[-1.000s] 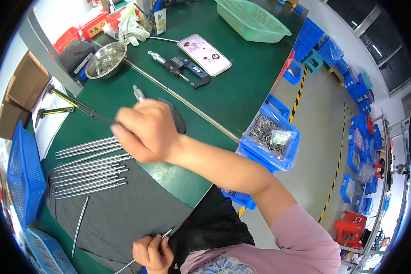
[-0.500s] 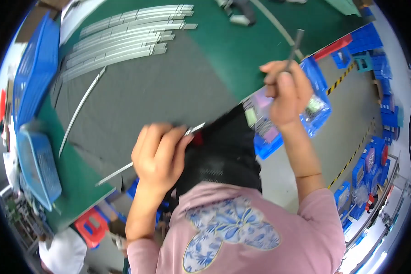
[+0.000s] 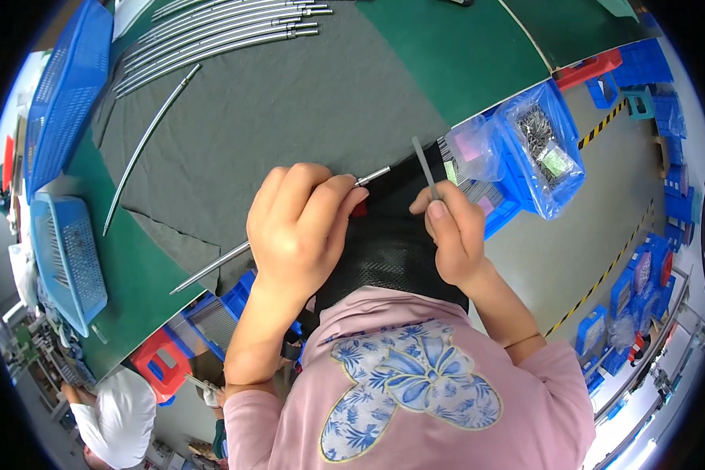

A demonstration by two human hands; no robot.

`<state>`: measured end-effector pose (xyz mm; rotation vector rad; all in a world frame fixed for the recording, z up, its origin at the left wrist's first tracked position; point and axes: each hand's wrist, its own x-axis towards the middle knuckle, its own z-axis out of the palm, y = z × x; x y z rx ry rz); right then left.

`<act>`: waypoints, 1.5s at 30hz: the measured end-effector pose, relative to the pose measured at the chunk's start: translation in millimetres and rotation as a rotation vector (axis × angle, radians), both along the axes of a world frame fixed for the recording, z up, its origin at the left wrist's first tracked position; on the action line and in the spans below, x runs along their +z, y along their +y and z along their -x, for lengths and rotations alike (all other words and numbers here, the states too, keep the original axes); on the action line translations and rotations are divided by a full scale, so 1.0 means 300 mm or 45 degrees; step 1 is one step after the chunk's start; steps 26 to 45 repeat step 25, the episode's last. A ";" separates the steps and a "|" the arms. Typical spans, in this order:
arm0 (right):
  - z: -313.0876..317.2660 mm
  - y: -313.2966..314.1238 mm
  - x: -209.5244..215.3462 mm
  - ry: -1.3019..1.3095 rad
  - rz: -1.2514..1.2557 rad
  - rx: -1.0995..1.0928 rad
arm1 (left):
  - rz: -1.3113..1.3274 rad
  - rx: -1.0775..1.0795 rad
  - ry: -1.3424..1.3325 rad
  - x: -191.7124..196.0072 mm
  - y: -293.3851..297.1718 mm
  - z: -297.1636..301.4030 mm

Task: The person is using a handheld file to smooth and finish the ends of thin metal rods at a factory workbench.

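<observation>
My left hand (image 3: 298,227) is closed round a thin silver metal rod (image 3: 211,266). One end of the rod points to the lower left over the table edge. Its stepped other end (image 3: 374,175) sticks out past my thumb and fingers. Close to that end, my right hand (image 3: 458,231) pinches a narrow flat grey bar (image 3: 424,166), which stands up from the fingers, apart from the rod. A small red thing (image 3: 359,209) shows just under my left fingertips, mostly hidden.
Several silver rods (image 3: 219,43) lie side by side on a grey cloth (image 3: 290,110), with a single rod (image 3: 145,141) apart. Blue baskets (image 3: 66,102) stand at the left. Blue bins, one with bagged small metal parts (image 3: 540,137), are at the right. Another person (image 3: 121,415) is at lower left.
My right hand has come down and left with the grey bar, close to the rod's end. My left hand still grips the rod, a little farther right and higher. The whole view has shifted.
</observation>
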<state>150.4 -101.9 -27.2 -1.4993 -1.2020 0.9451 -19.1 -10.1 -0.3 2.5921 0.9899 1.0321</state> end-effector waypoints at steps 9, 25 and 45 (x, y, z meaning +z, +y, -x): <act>0.010 0.035 0.001 -0.226 0.029 -0.062 | -0.111 -0.035 0.028 0.002 0.025 -0.002; 0.081 0.054 0.087 0.032 0.166 0.123 | 0.023 0.006 -0.077 -0.013 0.019 0.003; 0.081 0.054 0.087 0.032 0.166 0.123 | 0.023 0.006 -0.077 -0.013 0.019 0.003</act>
